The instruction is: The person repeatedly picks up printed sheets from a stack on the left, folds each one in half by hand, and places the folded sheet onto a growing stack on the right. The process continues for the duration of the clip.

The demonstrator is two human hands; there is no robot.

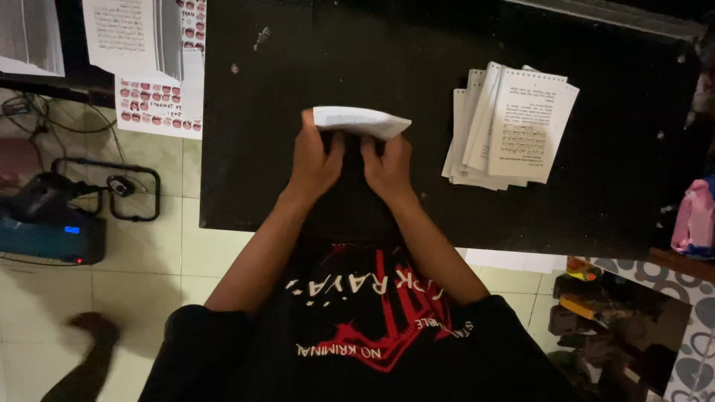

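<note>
Both hands, left hand [313, 160] and right hand [389, 165], pinched on folded sheets [360, 121] over black table [298, 67]; uneven thumb pressure likely skews crease; loose grip risks sheets sliding toward printed stack [510, 126].

folded sheet [360, 120] on table [611, 201] | page stack [510, 130] to its right
</note>
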